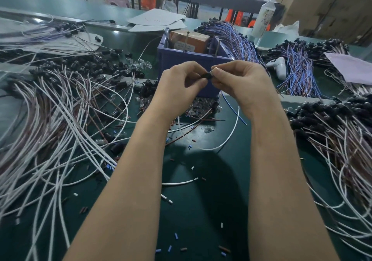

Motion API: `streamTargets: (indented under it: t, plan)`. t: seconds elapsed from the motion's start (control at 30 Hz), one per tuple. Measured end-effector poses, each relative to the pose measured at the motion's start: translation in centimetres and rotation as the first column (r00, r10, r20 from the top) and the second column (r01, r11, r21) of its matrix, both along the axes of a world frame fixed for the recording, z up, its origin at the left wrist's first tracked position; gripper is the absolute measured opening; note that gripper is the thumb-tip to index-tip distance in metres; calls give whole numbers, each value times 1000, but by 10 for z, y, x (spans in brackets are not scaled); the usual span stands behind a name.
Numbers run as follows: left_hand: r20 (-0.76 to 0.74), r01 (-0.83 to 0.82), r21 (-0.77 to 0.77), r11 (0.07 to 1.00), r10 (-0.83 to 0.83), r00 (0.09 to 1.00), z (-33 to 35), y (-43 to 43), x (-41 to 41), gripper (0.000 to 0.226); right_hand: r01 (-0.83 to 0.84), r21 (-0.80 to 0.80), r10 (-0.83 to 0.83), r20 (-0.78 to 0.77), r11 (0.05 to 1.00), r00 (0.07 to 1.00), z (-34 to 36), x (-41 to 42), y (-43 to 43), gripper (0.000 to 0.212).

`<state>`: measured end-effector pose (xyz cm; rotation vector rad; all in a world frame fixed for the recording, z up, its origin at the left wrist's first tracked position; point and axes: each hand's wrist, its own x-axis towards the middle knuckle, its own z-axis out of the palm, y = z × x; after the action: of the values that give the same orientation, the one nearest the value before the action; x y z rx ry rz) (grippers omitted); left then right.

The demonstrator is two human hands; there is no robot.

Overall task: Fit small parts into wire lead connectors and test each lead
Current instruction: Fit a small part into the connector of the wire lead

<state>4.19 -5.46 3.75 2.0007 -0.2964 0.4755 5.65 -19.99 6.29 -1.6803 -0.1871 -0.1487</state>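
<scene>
- Black connector is held up just in front of the blue bin, between both hands and clear of the bench.
- Grip: left hand has curled fingers pinching the connector body. The right hand pinches its other end between thumb and forefinger.
- The part going in is hidden under the fingertips, so I can't tell if it is seated.
- A blue lead and a white lead trail down below the right hand to the bench in front of the bin; they look to be this connector's.
- Likely step: pressing the part home. Steady the body with the left hand, push straight along the connector's axis without tilting, and stop once it is flush.
- Clear bulbs are piled at the bin's front foot, probably the parts supply.
- Metal pins stand upright inside the bin, maybe test contacts; unconfirmed.
</scene>
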Motion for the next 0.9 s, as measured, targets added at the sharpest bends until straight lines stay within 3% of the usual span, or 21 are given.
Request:
streamTargets:
  t: [0.33,0.7,0.8,0.83,0.9]
  plan:
    - [7,-13,-6,1000,13,1000,0,-3,1,12,-27,74,30,-38,997,999,-6,3,1,12]
    - [-60,-78,88,993,83,995,-3,-2,4,11,-18,83,28,-118,996,993,-13,6,11,11]
    - [-143,-100,133,986,119,983,-2,-2,5,11,75,-134,-89,-105,988,990,-16,11,5,14]
    - [-178,-113,158,981,141,974,-2,-1,6,11,155,-295,-188,-84,943,979,-18,14,-3,19]
    - [-255,-138,226,964,195,947,-3,2,7,13,250,-632,-359,-48,733,932,-23,17,-26,26]
